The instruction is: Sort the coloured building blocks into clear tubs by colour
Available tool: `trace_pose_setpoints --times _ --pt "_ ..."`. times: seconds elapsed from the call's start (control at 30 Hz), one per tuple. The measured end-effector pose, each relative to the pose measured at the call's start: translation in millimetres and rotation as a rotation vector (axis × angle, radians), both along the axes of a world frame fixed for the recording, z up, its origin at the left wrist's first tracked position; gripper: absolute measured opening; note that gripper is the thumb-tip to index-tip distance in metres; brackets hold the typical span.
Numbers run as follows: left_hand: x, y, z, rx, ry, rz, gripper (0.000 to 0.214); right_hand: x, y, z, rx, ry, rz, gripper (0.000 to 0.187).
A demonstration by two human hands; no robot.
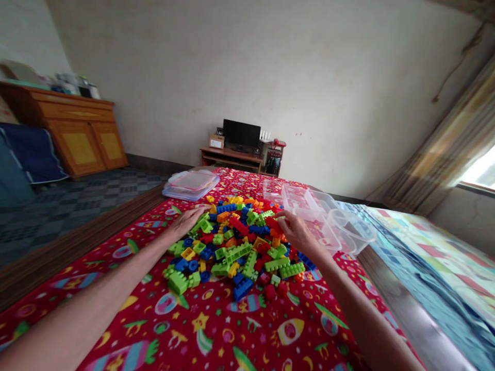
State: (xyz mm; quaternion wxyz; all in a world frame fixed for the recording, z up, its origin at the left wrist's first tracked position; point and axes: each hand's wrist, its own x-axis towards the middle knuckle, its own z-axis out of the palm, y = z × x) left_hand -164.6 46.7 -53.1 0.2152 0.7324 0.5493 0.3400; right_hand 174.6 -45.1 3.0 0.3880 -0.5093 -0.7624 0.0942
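A heap of plastic building bricks [235,252] in green, blue, red, yellow and orange lies spread on the red patterned cloth. My left hand [187,222] rests along the heap's left side, its fingers stretched out together toward a yellow brick [212,208] at the far edge. It does not appear to grip anything. At the right side, my right hand [293,228] has its fingers curled against a red brick [273,224]; the fingertips are partly hidden. Long green bricks [237,252] and a blue brick [243,288] lie at the near side.
Flat plastic lids [191,184] are stacked at the back left of the cloth [216,340]. Clear plastic containers [320,206] stand beyond my right hand, with a round clear tub [353,229] by the table's right edge. A bed [436,242] adjoins on the right.
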Motion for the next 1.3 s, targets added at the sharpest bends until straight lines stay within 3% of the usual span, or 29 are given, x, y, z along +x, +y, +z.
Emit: trace_pose_setpoints --times 0.2,0.33,0.47,0.63,0.9,1.3 --pt "-1 0 1.6 0.013 0.019 -0.040 0.082 -28 -4 7.3 -0.102 0.146 0.178 0.028" --pt "-1 1 0.7 0.026 0.026 -0.028 0.083 -64 -4 5.6 -0.015 -0.104 0.209 0.030" --pt "0 0 0.8 0.027 0.023 -0.022 0.083 -83 -4 -4.7 0.083 -0.350 0.085 0.025" --pt "1 -2 1.9 0.028 0.010 -0.017 0.084 -88 -3 -10.1 0.032 -0.475 0.064 0.022" --pt "-2 1 0.2 0.012 0.022 -0.014 0.083 -89 -11 4.4 -0.073 -0.405 0.060 0.032" --pt "-2 3 -1.9 0.020 0.012 -0.005 0.069 -73 -6 1.6 -0.046 -0.351 0.218 0.043"
